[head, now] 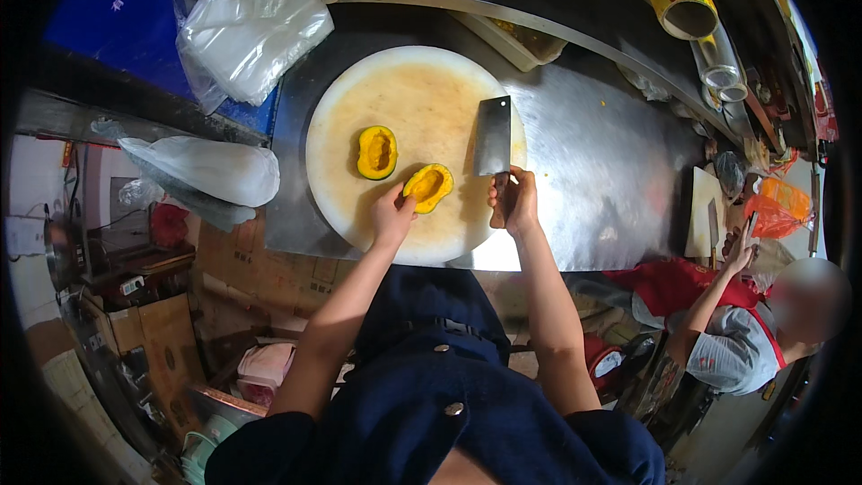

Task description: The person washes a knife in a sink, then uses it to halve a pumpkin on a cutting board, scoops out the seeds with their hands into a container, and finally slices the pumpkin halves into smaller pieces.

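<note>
A round white cutting board, stained yellowish, lies on the steel table before me. My left hand grips a hollowed squash half, its yellow cut face turned up, over the lower middle of the board. A second hollowed squash half with a dark green rind rests cut side up to the left, apart from the first. In my right hand is the wooden handle of a cleaver. Its broad blade points away from me over the board's right edge.
Plastic bags are piled at the far left, and a white bag-wrapped bundle stands nearer. A cream tray sits under the shelf edge at the back. To the right, a person in a red apron holds a phone-like object.
</note>
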Demonstrator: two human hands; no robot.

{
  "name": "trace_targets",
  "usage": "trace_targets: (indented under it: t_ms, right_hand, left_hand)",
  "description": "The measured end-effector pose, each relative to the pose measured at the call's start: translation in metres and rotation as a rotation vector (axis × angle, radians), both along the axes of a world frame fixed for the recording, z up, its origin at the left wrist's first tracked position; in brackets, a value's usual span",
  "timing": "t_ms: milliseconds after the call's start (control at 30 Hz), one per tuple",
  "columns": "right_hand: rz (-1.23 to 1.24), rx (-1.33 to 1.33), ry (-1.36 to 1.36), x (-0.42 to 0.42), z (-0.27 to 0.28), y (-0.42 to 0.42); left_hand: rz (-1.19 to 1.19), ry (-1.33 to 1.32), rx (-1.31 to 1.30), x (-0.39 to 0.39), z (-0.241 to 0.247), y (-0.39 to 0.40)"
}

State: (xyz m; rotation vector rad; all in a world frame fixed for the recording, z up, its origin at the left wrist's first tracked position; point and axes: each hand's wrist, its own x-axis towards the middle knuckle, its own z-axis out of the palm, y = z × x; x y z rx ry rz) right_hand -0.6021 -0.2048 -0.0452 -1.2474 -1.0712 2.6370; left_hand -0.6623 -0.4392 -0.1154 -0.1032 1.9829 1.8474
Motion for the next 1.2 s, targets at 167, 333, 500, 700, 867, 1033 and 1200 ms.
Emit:
trace_targets:
  t_ms: [167, 333, 500, 700, 867, 1033, 1200]
  right_hand:
    - [0.105, 0.173, -0.144, -0.002, -0.017, -0.003]
    - [0.108, 0.302, -0.139, 0.032, -0.020, 0.012]
    - [-0.084, -0.218, 0.473, 0.085, 0.059, 0.006]
    - [-0.390, -0.388, 0.841, 0.210, 0.121, 0.018]
    - [-0.681, -0.241, 0.942, 0.387, 0.134, 0.036]
    - [-1.007, -0.123, 1.004, 0.557, 0.132, 0.044]
    - [-1.300, 0.077, 1.048, 0.682, 0.124, 0.066]
  left_hand:
    - [0.082, -0.123, 0.029, 0.003, 0.002, -0.019]
    - [0.110, -0.233, 0.071, 0.005, 0.033, -0.026]
    - [0.077, -0.138, -0.037, 0.036, 0.066, -0.024]
    - [-0.451, -0.512, 0.671, 0.138, 0.144, 0.085]
    - [-0.662, -1.001, 0.711, 0.261, 0.155, 0.176]
    - [-0.851, -1.195, 0.543, 0.388, 0.149, 0.235]
    - [-1.087, -1.278, 0.293, 0.511, 0.153, 0.302]
